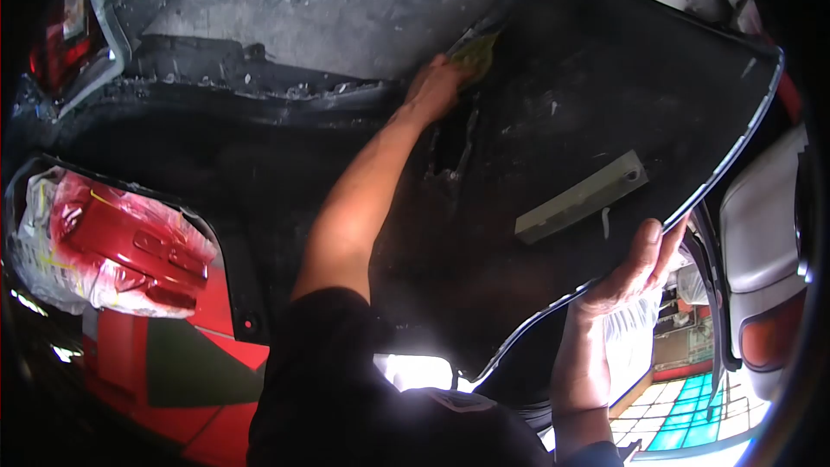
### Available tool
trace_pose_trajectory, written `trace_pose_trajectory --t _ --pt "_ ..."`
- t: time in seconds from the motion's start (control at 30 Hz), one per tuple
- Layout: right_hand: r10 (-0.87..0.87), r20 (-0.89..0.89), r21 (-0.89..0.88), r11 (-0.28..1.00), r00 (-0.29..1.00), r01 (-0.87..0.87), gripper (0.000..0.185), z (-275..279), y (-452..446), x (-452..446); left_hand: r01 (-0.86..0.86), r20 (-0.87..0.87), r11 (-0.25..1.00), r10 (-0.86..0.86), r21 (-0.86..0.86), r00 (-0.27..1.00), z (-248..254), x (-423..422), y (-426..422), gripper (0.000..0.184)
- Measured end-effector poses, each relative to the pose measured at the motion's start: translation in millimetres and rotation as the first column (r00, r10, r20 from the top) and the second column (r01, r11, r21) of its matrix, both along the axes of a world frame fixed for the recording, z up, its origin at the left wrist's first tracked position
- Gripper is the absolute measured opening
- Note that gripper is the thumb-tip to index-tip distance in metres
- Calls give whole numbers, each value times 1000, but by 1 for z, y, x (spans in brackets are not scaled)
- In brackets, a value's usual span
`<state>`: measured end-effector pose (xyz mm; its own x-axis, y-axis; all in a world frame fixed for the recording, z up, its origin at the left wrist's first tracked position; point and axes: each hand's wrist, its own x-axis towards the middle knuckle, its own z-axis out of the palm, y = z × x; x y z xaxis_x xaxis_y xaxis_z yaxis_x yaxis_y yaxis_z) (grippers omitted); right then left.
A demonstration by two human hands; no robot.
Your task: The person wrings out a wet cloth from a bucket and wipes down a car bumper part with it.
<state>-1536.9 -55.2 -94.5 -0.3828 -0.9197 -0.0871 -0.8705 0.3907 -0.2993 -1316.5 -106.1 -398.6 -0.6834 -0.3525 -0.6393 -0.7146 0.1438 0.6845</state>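
Note:
A large black panel [406, 268], which looks like the inner face of a car bumper, fills the middle of the head view. My left hand [437, 88] reaches across it to the upper part, closed on a yellowish-green cloth or pad [475, 62] pressed against the surface. I cannot tell which of the two it is. My right hand [635, 268] grips the panel's pale right edge, its thumb in sight and some fingers hidden behind. A greyish-green strip [584, 197] sits on the panel between my hands.
At left, a glossy red part [138, 242] lies in whitish, red-stained wrapping [39, 225]. A red tail light [62, 56] is at upper left. Grey concrete floor [320, 17] shows beyond the panel. A light grey car part [765, 216] with a reddish-orange lamp [769, 333] stands at right.

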Motion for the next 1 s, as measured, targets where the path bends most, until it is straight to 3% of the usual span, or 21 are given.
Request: trace_pose_trajectory --t 0.07,0.17,0.2,0.23,0.3,0.4,0.47,0.57,0.63,0.7,0.8,0.9,1.0 --pt "-34 40 -44 998 999 36 46 -4 6 2 61 172 994 -76 91 982 2 4 -9 57" --pt "-229 274 -20 970 934 243 40 1 -3 7 -286 258 941 235 182 937 -26 -6 -11 54" --pt "-373 409 28 917 833 397 39 3 -11 14 -351 150 921 327 172 933 -22 -29 -22 50" --pt "-419 433 66 898 798 435 40 4 -13 14 -412 48 894 410 175 911 -11 -60 -36 46" --pt "-508 471 142 850 721 507 43 8 -17 14 -379 -421 913 288 -150 860 -17 -110 -56 35" --pt "-526 476 110 830 705 546 56 3 -14 10 -81 -209 906 -8 -415 978 -49 -131 -62 29" --pt "-524 457 75 828 719 556 59 -1 -16 6 22 -196 947 -89 -321 977 -58 -118 -63 30" --pt "-545 491 101 810 680 577 58 8 -23 13 230 -67 949 -250 -215 966 -30 -43 -48 33" --pt "-537 509 73 805 673 588 58 4 -28 11 305 12 945 -306 -116 952 -32 14 -28 34" --pt "-517 514 51 815 684 578 58 2 -27 9 344 -19 935 -347 -80 938 -25 74 -11 44" --pt "-545 541 54 782 640 620 58 0 -27 12 142 10 990 -142 -9 990 -39 76 -15 36" --pt "-602 559 84 726 570 683 56 0 -23 16 -331 86 906 320 262 944 -23 31 -59 35" --pt "-577 622 48 703 529 710 55 -3 -25 20 -225 204 883 152 411 967 -4 24 -61 33"
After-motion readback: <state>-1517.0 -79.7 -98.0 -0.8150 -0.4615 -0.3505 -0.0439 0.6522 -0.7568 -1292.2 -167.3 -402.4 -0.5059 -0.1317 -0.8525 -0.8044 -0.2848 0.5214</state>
